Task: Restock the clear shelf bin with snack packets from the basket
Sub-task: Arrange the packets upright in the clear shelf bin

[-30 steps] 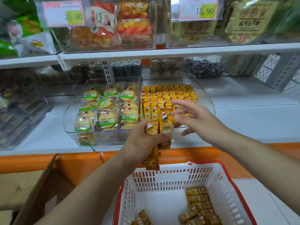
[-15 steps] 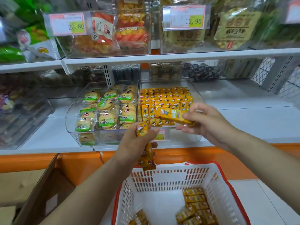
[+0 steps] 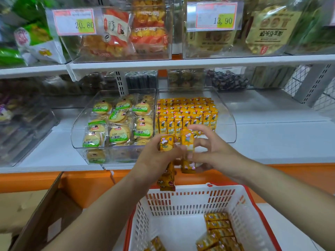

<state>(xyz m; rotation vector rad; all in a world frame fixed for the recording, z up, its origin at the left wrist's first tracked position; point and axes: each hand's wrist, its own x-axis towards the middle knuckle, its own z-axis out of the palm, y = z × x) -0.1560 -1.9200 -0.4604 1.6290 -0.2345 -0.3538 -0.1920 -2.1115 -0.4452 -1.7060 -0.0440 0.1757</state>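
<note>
My left hand [image 3: 155, 158] grips a bundle of yellow snack packets [image 3: 166, 144] upright, their lower ends hanging down to the basket rim. My right hand [image 3: 212, 151] pinches one yellow packet [image 3: 187, 151] upright, right beside the left hand's bundle. Both hands hover in front of the clear shelf bin [image 3: 230, 124], which holds several rows of the same yellow packets [image 3: 184, 113]. Below stands the white basket with a red rim [image 3: 190, 200]; several yellow packets [image 3: 219, 230] lie in its bottom right.
Left of the bin, a second clear bin [image 3: 78, 127] holds round biscuits in green-labelled wrappers. Above runs a white shelf [image 3: 181, 63] with clear boxes and price tags. An open cardboard box [image 3: 45, 214] sits at lower left, under an orange shelf edge [image 3: 27, 180].
My right hand, which held a packet flat over the bin half a second ago, has come back to the left hand and now holds a packet upright beside the bundle. The left hand has risen slightly.
</note>
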